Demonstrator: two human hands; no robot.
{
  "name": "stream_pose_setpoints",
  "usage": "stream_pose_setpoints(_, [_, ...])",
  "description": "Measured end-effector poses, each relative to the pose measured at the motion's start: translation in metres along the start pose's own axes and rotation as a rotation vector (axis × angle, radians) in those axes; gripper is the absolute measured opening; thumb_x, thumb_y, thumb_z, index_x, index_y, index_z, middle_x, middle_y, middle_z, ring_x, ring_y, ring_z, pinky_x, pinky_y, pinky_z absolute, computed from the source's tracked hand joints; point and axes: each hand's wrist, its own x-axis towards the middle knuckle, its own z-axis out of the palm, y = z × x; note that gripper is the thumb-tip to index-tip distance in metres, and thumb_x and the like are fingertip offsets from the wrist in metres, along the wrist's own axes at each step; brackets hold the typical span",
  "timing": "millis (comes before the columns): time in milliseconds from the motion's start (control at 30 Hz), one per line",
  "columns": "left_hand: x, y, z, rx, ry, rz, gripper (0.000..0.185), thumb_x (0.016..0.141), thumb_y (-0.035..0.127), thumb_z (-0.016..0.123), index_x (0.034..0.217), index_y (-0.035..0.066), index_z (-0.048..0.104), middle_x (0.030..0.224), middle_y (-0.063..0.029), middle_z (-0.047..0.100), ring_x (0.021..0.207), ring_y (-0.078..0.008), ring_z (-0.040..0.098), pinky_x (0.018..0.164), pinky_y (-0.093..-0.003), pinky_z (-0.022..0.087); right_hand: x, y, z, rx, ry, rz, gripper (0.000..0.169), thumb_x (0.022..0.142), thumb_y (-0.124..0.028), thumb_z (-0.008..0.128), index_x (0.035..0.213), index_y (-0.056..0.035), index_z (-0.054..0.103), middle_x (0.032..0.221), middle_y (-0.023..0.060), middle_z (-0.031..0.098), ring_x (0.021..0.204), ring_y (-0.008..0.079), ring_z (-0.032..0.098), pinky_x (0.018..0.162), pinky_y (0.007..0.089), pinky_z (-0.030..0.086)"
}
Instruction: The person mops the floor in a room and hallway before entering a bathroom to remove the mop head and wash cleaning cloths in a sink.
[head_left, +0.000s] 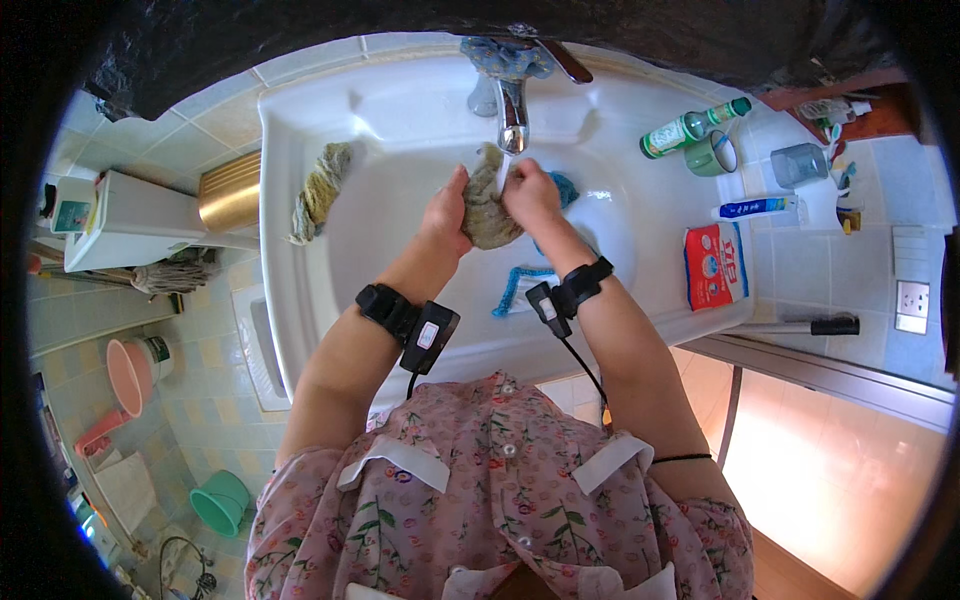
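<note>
A bunched, wet-looking greyish-brown cloth (489, 223) is between my hands over the white washbasin (375, 247). My left hand (448, 210) holds its left side, thumb up along the edge. With curled fingers, my right hand (534, 196) grips the cloth's right side. Water runs from the chrome tap (513, 112) onto the cloth between them. Inside the basin, partly hidden by my right hand and forearm, lies blue fabric (562, 189). A white cloth with a blue fringed edge (517, 291) lies nearer my body.
A yellowish-grey rag (322, 193) lies on the basin's left ledge. On the right ledge are a green bottle (694, 127), a green mug (711, 155), a toothpaste tube (754, 208) and a red packet (715, 266). Buckets, including a green one (220, 502), stand on the floor at left.
</note>
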Motion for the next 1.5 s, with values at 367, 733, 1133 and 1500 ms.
stream_pose_setpoints(367, [-0.021, -0.007, 0.008, -0.001, 0.031, 0.141, 0.050, 0.088, 0.051, 0.028, 0.107, 0.011, 0.050, 0.101, -0.0082, 0.056, 0.095, -0.0250, 0.053, 0.082, -0.0445, 0.043, -0.025, -0.034, 0.001, 1.098, -0.556, 0.131, 0.020, 0.075, -0.017, 0.062, 0.090, -0.0039, 0.057, 0.080, 0.0028, 0.057, 0.075, 0.0137, 0.054, 0.069, 0.0275, 0.043])
stream_pose_setpoints(733, [-0.015, 0.003, 0.000, 0.190, 0.053, 0.059, 0.038, 0.090, 0.036, 0.035, 0.110, 0.006, 0.047, 0.101, -0.0086, 0.056, 0.089, -0.0244, 0.057, 0.073, -0.0421, 0.049, 0.004, 0.011, -0.003, 0.860, -0.174, 0.240, 0.020, 0.075, -0.019, 0.064, 0.087, -0.0042, 0.057, 0.077, 0.0060, 0.059, 0.070, 0.0166, 0.056, 0.063, 0.0301, 0.045])
stream_pose_setpoints(1133, [0.021, 0.005, -0.029, 0.099, -0.274, -0.028, 0.030, 0.085, 0.034, 0.042, 0.099, 0.011, 0.054, 0.094, -0.0089, 0.057, 0.082, -0.0266, 0.057, 0.066, -0.0432, 0.049, -0.064, -0.032, 0.000, 0.394, -0.032, -0.340, 0.034, 0.074, -0.026, 0.062, 0.101, -0.0053, 0.055, 0.085, 0.0138, 0.061, 0.079, 0.0281, 0.059, 0.068, 0.0347, 0.047])
stream_pose_setpoints(1500, [-0.050, 0.036, 0.013, -0.126, -0.377, 0.004, 0.033, 0.083, 0.036, 0.046, 0.100, 0.008, 0.054, 0.097, -0.0124, 0.057, 0.085, -0.0287, 0.055, 0.076, -0.0433, 0.046, -0.036, 0.035, -0.003, 0.689, -0.313, 0.506, 0.039, 0.086, -0.031, 0.049, 0.114, -0.0042, 0.048, 0.100, 0.0063, 0.057, 0.083, 0.0124, 0.054, 0.067, 0.0260, 0.046])
